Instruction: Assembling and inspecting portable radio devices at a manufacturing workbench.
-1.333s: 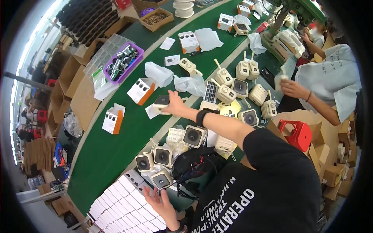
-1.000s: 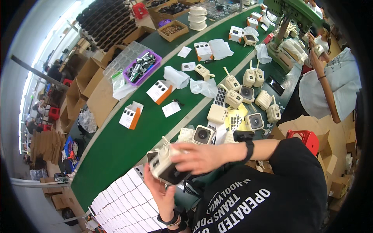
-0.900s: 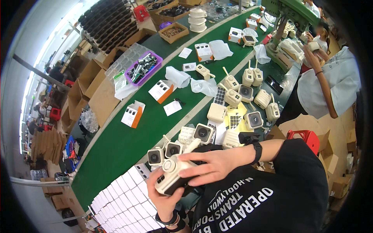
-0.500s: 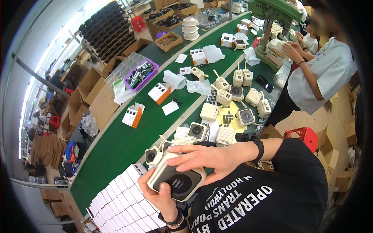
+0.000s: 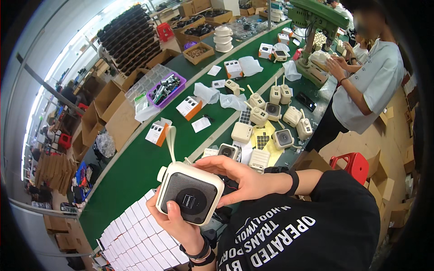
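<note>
A cream, box-shaped portable speaker (image 5: 195, 184) with a dark grille and a round centre is held up in front of me, its grille facing up toward me. A cream strap loop stands up from its far left corner, beside a knob. My left hand (image 5: 177, 225) is closed round its lower left side, the thumb pressing on the grille. Around its right side curves my right hand (image 5: 247, 179), fingers along the far edge and thumb at the near right edge. Just beyond lies another cream speaker (image 5: 228, 152) on the bench, partly covered.
Stacked white boxes (image 5: 140, 232) stand below left of my hands. More cream speakers (image 5: 258, 116), yellow sheets (image 5: 263, 135) and open orange-white boxes (image 5: 189, 107) cover the green bench. A green drill press (image 5: 314, 49) and a co-worker (image 5: 368, 86) are at far right; a red stool (image 5: 350, 167) stands behind.
The speaker has turned more face-on and shifted slightly left and up, its strap now standing upright. My right hand has moved off the grille to the speaker's right side.
</note>
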A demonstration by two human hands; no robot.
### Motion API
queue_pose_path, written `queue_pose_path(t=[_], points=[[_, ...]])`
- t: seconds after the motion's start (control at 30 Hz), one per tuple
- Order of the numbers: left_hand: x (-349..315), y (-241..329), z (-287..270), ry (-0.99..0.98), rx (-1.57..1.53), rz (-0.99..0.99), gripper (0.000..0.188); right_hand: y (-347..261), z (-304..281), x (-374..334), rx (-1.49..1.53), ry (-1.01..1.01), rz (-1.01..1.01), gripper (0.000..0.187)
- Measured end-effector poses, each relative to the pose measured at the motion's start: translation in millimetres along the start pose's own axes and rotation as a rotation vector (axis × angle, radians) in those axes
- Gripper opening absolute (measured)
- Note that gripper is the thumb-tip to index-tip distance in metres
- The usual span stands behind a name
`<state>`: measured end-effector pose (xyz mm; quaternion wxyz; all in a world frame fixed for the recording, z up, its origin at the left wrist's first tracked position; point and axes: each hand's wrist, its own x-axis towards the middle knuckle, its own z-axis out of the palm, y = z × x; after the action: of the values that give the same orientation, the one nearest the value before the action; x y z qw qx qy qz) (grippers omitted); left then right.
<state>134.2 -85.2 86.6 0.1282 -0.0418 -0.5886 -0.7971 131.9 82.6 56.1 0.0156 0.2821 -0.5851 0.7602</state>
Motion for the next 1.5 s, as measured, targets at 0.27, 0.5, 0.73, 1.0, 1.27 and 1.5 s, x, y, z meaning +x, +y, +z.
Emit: queue_pose_path(t=[0.27, 0.5, 0.73, 1.0, 1.27, 1.5], points=[[7.8, -5.6, 4.6, 0.068, -0.435, -0.605, 0.040, -5.3, 9.3, 0.7, 0.018, 0.085, 0.061, 0.077], [11.1, -31.1, -20.8, -0.116, -1.135, -0.987, 0.045, 2.3, 11.2, 0.6, 0.052, 0.171, 0.117, 0.073], [9.9, -30.4, -16.8, -0.026, -1.176, -1.024, 0.046, 4.1, 13.9, 2.9, 0.071, 0.198, 0.174, 0.076], [11.9, -28.9, -30.7, -0.127, -1.031, -0.942, 0.048, 7.4, 32.1, 9.7, 0.102, 0.162, 0.207, 0.085], [-13.2, 3.9, -28.2, -0.279, -0.244, -0.363, 0.054, -40.0, 60.8, 15.4, -0.974, 0.310, -0.217, 0.089], [-32.0, 7.9, -46.4, -0.072, -0.167, -0.318, 0.056, -49.7, 69.5, 20.2, -0.931, -0.075, -0.389, 0.080]])
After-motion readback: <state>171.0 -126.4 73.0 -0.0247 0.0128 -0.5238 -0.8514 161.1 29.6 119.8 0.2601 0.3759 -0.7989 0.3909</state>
